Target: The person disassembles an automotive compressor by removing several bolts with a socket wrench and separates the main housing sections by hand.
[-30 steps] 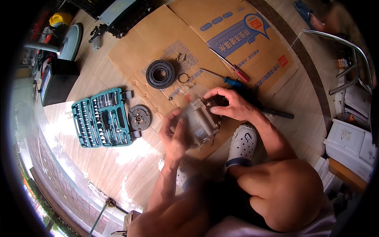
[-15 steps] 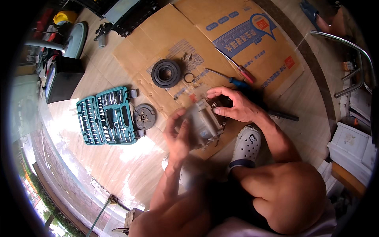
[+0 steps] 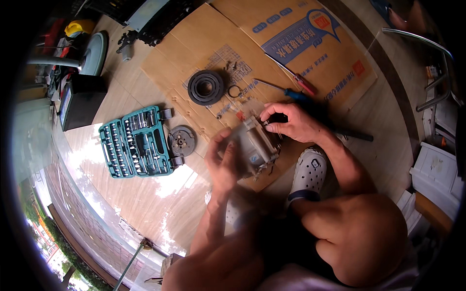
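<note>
A grey cast-metal compressor body (image 3: 259, 145) stands on the cardboard in front of me, a small blue label on its side. My left hand (image 3: 223, 160) is curled against its left side, steadying it. At its upper right edge my right hand (image 3: 296, 123) has thumb and forefinger pinched together on something small; the fingers mostly cover it. Beyond the compressor lie a black grooved pulley (image 3: 206, 88), a snap ring (image 3: 235, 91) and several small bolts (image 3: 230, 67). To the left, a round clutch plate (image 3: 181, 141) rests on the floor.
An open teal socket set (image 3: 136, 143) lies at left. A red-handled screwdriver (image 3: 305, 85) and a blue-handled screwdriver (image 3: 293, 94) lie on the cardboard sheet (image 3: 272, 29). A dark bar (image 3: 357, 135) is right of my right hand. A metal-framed chair (image 3: 437, 48) stands far right.
My right hand's fingers have drawn closer together at the compressor's edge. The left hand stays against the compressor. The whole view has shifted slightly.
</note>
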The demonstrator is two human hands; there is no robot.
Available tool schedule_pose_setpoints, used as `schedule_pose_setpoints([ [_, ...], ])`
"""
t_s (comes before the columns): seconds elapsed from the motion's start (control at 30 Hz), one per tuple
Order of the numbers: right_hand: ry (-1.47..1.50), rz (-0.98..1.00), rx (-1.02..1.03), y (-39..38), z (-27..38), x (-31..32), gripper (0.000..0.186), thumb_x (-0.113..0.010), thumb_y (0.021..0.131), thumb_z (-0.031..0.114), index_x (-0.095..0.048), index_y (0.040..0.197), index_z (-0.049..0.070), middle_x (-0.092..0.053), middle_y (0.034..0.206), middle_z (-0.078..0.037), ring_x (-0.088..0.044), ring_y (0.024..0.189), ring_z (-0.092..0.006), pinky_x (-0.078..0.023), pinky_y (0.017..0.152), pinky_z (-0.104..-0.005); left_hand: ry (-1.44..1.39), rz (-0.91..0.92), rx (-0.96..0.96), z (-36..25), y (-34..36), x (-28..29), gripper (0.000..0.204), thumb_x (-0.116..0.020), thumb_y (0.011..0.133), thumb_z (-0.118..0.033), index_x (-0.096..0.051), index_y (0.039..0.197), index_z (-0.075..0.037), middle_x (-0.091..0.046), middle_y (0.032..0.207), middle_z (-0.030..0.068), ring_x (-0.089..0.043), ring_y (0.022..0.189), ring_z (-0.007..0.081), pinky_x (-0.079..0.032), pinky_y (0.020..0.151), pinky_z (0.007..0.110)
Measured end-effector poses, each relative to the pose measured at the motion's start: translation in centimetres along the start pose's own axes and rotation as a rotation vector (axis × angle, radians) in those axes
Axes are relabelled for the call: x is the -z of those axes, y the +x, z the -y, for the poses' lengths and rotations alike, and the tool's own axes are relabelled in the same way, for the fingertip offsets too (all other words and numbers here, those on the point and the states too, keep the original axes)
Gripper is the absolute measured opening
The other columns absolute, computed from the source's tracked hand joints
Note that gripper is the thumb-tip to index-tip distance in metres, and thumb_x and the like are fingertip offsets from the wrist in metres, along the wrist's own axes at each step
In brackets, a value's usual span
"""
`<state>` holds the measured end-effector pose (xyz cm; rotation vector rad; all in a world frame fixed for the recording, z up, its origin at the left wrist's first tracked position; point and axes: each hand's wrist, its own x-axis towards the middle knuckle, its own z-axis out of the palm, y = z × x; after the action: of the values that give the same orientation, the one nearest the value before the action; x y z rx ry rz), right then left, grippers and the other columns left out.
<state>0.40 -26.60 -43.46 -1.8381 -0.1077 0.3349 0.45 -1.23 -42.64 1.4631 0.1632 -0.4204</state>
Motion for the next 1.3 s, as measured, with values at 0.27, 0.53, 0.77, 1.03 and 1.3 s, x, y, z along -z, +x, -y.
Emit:
schedule_pose_setpoints([
  [0.27, 0.226, -0.063, -0.266, 0.9, -0.4, 2.3, 0.021, -0.071, 0.095, 0.011, -0.067, 0.112, -0.001, -0.071, 0.109, -0.007, -0.064, 0.108, -0.0153, -0.051, 0.093, -0.0294, 0.007, -0.012, -0.007, -0.2, -0.1, 0.0, 0.028, -0.062, 0.098, -0.005, -0.063, 0.124, 0.005, -0.065, 0.123, 0.0113, -0.056, 0.117, 0.0188, -0.039, 0.108, 0.033],
  [0.53, -0.303, -0.219, -0.270, 6.8, -2.3, 2.1, 0.030, -0.069, 0.096, 0.020, -0.070, 0.117, -0.001, -0.076, 0.106, -0.012, -0.072, 0.097, -0.0185, -0.055, 0.087, -0.0317, 0.013, -0.007, -0.017, 0.2, 0.1, 0.1, 0.029, -0.061, 0.098, -0.004, -0.062, 0.126, 0.005, -0.065, 0.124, 0.0116, -0.057, 0.117, 0.0188, -0.041, 0.106, 0.032],
  [0.77, -0.279, -0.372, -0.167, 8.6, -5.0, 1.4, 0.027, -0.065, 0.097, 0.018, -0.070, 0.116, 0.000, -0.076, 0.101, -0.014, -0.073, 0.094, -0.0228, -0.055, 0.085, -0.0345, 0.006, -0.006, 0.007, -0.2, 0.0, -0.3, 0.030, -0.060, 0.098, -0.003, -0.061, 0.127, 0.005, -0.065, 0.123, 0.0117, -0.057, 0.115, 0.0184, -0.041, 0.105, 0.032],
  [1.03, -0.078, -0.429, -0.259, -2.7, -0.7, -1.1, 0.016, -0.065, 0.097, 0.008, -0.068, 0.109, -0.002, -0.072, 0.091, -0.013, -0.068, 0.079, -0.0229, -0.054, 0.075, -0.0339, 0.008, -0.013, 0.010, -0.2, 0.0, -0.1, 0.030, -0.061, 0.098, -0.004, -0.061, 0.127, 0.005, -0.065, 0.122, 0.0113, -0.058, 0.113, 0.0177, -0.042, 0.105, 0.031],
  [1.3, -0.128, -0.499, -0.290, -9.1, 1.8, -4.3, 0.019, -0.068, 0.100, 0.017, -0.068, 0.102, -0.001, -0.068, 0.083, -0.006, -0.064, 0.076, -0.0099, -0.053, 0.069, -0.0271, -0.004, -0.033, -0.081, 0.8, 0.3, 0.1, 0.028, -0.061, 0.098, -0.003, -0.062, 0.126, 0.004, -0.067, 0.121, 0.0086, -0.061, 0.108, 0.0140, -0.044, 0.101, 0.027],
])
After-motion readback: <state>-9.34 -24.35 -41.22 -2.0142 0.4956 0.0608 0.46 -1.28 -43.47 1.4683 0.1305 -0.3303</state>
